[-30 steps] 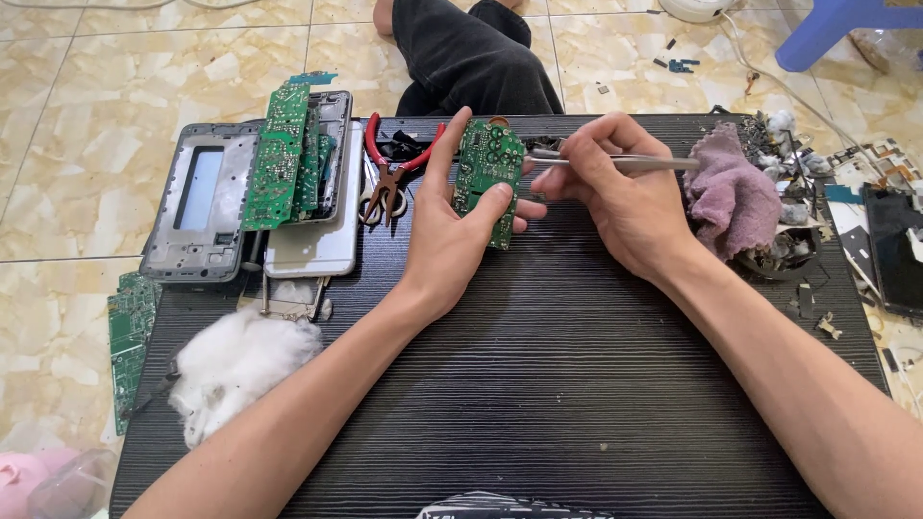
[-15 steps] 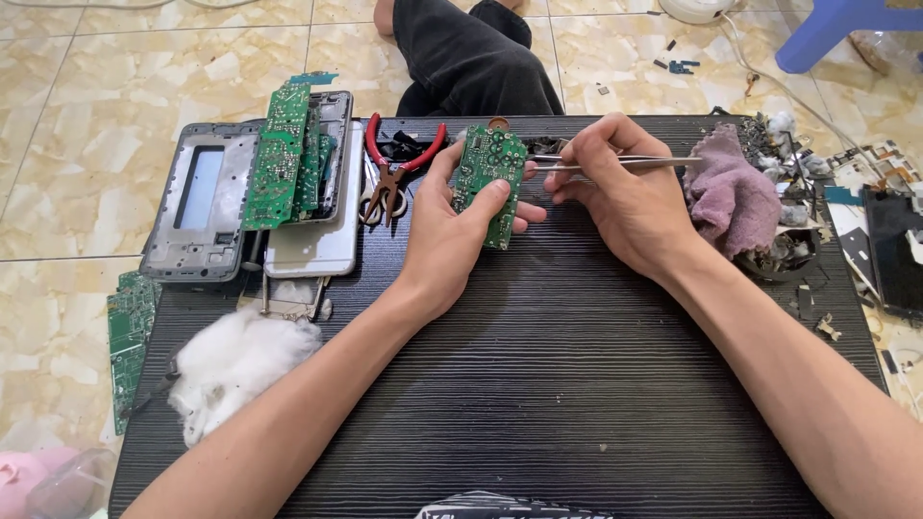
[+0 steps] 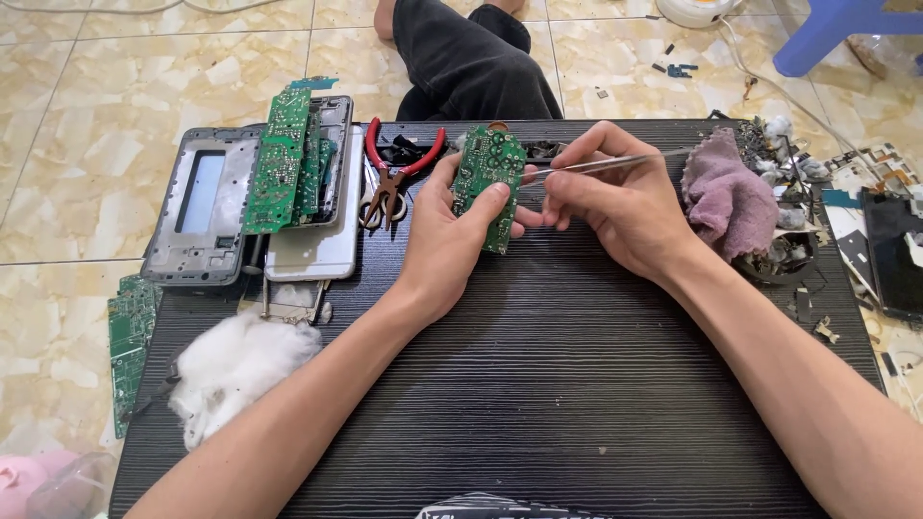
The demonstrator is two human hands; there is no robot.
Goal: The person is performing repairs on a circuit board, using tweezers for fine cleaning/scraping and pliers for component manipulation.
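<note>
From the head camera, a person is sitting on the tiled floor [image 3: 115, 106] and working over a black ribbed board [image 3: 538, 384].

The left hand [image 3: 450, 240] is holding up a small green circuit board [image 3: 488, 185]. The fingers are curled around its edges and the thumb is pressing on its front, so the hand is pinching the board. The board is standing almost upright, near the far edge of the black board, in the middle.

The right hand [image 3: 615, 207] is just beside it. Its thumb and fingers are pressing together on thin metal tweezers [image 3: 601, 165]. The tweezers are lying sideways, and their tip is pointing at the green board. I cannot tell if the tip is touching it.

To the left, red-handled pliers [image 3: 394, 173] are lying on the black board. Further left, more green boards [image 3: 284, 163] are sitting on grey phone frames [image 3: 197, 211]. A white fluffy cotton ball [image 3: 236, 365] is lying near the left forearm. A purple cloth [image 3: 726, 197] is bunched up beside the right hand.
</note>
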